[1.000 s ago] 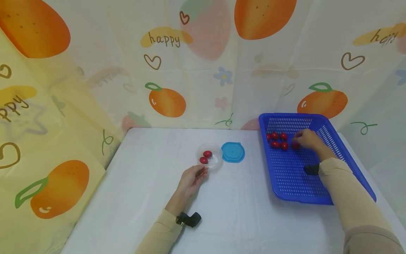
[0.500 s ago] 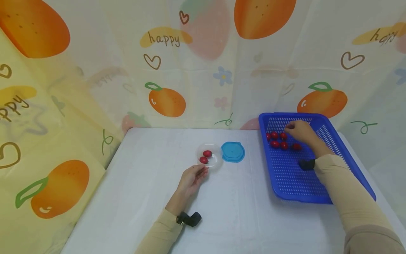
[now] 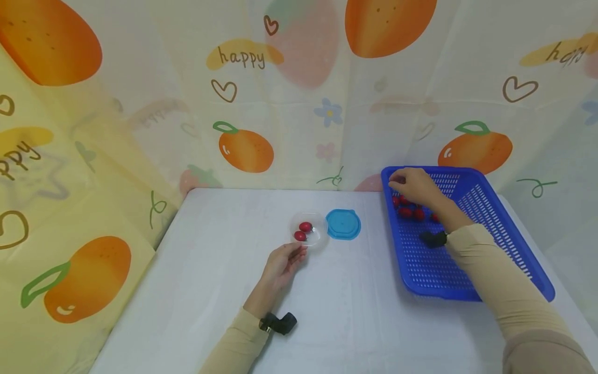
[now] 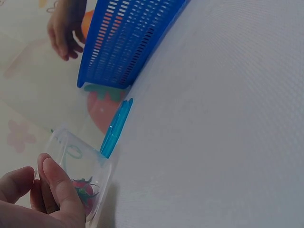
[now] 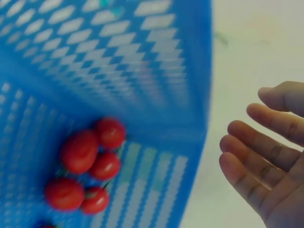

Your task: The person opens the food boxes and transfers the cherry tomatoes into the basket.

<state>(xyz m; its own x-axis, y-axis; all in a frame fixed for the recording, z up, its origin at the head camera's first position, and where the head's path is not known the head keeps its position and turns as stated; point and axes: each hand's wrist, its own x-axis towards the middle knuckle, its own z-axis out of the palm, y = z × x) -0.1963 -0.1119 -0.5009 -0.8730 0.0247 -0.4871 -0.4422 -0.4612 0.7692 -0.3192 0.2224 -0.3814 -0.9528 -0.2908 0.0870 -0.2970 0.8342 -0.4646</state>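
Note:
In the head view, my left hand (image 3: 282, 264) pinches the near rim of a small clear plastic container (image 3: 319, 235). Inside it lie two red cherry tomatoes (image 3: 306, 226); the left wrist view shows green stems on a tomato (image 4: 84, 192) through the wall. My right hand (image 3: 418, 186) hovers over the far left corner of a blue plastic basket (image 3: 444, 280). Its fingers are loosely spread with nothing between them in the right wrist view. Several cherry tomatoes (image 5: 80, 152) sit in the basket below, partly hidden by the hand in the head view.
A light blue lid (image 3: 343, 224) lies flat against the right side of the container. White cloth covers the table (image 3: 201, 291). A fruit-printed curtain (image 3: 289, 150) stands behind the table.
My right hand has let go of a tomato in the basket, risen, and moved left toward the basket's far left corner. My left hand has stayed at the container.

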